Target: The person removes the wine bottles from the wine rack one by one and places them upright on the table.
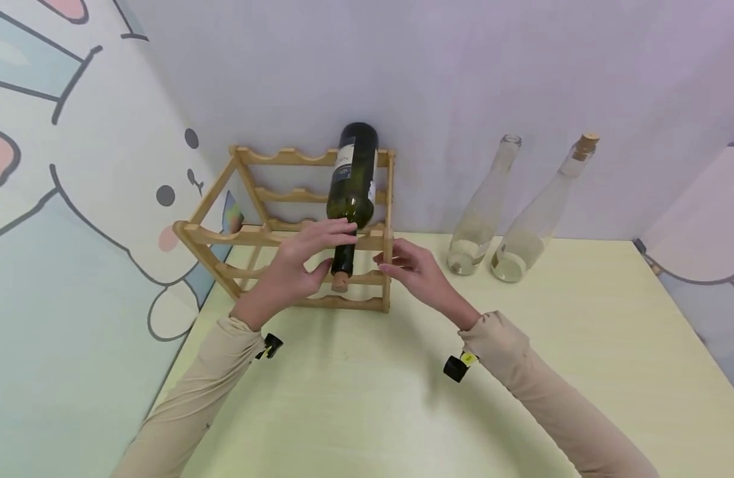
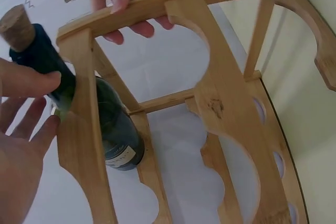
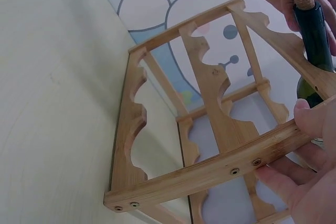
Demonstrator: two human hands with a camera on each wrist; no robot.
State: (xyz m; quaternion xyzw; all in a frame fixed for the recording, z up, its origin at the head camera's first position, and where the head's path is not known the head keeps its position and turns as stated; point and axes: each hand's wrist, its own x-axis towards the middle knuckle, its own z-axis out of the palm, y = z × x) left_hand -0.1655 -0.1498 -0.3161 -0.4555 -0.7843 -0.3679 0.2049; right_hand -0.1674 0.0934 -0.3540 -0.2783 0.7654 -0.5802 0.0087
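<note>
From here I can't read a single word. The label (image 1: 345, 158) on the dark bottle (image 1: 356, 189) and the yellow sticker (image 1: 469, 358) by the right wrist show only blurred print.

A wooden rack (image 1: 343, 303) stands on the pale table (image 1: 612, 318), near the plain back wall (image 1: 450, 79). A dark bottle (image 1: 351, 176) lies across its top tier at the right end, base toward the wall, with the cork (image 1: 340, 282) facing the person. The left hand (image 1: 297, 259) spreads its fingers over the neck, thumb just beside it; the right hand (image 1: 419, 269) holds the rack's right side. Farther right, two clear bottles stand upright side by side: an uncorked bottle (image 1: 483, 206) and a corked bottle (image 1: 534, 222). Cartoon figures cover the left wall (image 1: 121, 146).
</note>
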